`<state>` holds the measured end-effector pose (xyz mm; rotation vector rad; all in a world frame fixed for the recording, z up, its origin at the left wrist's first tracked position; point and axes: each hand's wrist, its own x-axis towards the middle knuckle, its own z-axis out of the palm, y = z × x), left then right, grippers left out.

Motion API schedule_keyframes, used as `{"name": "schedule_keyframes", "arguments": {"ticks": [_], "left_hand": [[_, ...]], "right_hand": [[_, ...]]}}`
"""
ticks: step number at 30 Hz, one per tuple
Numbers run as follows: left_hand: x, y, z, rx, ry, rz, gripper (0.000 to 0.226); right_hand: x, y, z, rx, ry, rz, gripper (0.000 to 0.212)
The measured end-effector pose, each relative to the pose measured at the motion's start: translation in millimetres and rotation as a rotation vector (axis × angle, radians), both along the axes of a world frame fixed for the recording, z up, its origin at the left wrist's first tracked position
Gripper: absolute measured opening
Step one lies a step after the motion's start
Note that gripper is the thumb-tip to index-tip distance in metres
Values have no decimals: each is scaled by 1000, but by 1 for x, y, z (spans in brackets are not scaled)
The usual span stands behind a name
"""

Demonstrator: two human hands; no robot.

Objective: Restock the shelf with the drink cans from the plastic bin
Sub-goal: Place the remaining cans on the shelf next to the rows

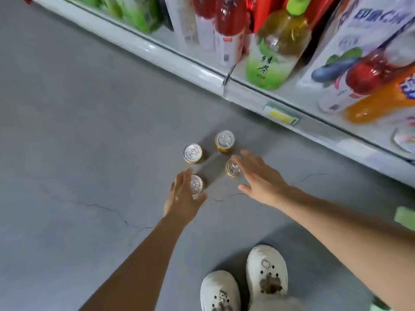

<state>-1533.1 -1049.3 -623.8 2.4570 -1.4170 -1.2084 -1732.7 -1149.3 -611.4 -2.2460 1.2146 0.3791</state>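
Four upright yellow silver-topped drink cans point(224, 141) stand on the grey concrete floor point(67, 153). The left hand point(183, 196) reaches over the nearest, fingers relaxed, perhaps touching it. The right hand point(258, 176), fingers spread, hovers beside another.

Bare forearms, white clogs point(243, 283) w/ charms

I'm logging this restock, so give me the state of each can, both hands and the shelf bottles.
Four yellow silver-topped drink cans: upright on the grey floor, sealed.
Left hand: around the nearest can, grip not closed.
Right hand: open, fingers over a can.
Green tea bottle: capped, on the white shelf.
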Motion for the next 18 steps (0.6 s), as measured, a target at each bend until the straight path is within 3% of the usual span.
{"name": "schedule_keyframes", "arguments": {"ticks": [5,10,14,18], "left_hand": [[7,2,-62,-26,10,-56,80],[10,-1,-73,-72,-21,-56,71],[5,-3,-32,-8,-13,-39,71],[-7,-4,50,30,4,-36,72]], "right_hand": [[9,-13,-73,14,13,8,79],[10,-12,-90,-34,-66,15,66],[1,-9,-54,45,-103,-87,64],[-16,0,26,149,-150,-219,62]]}}
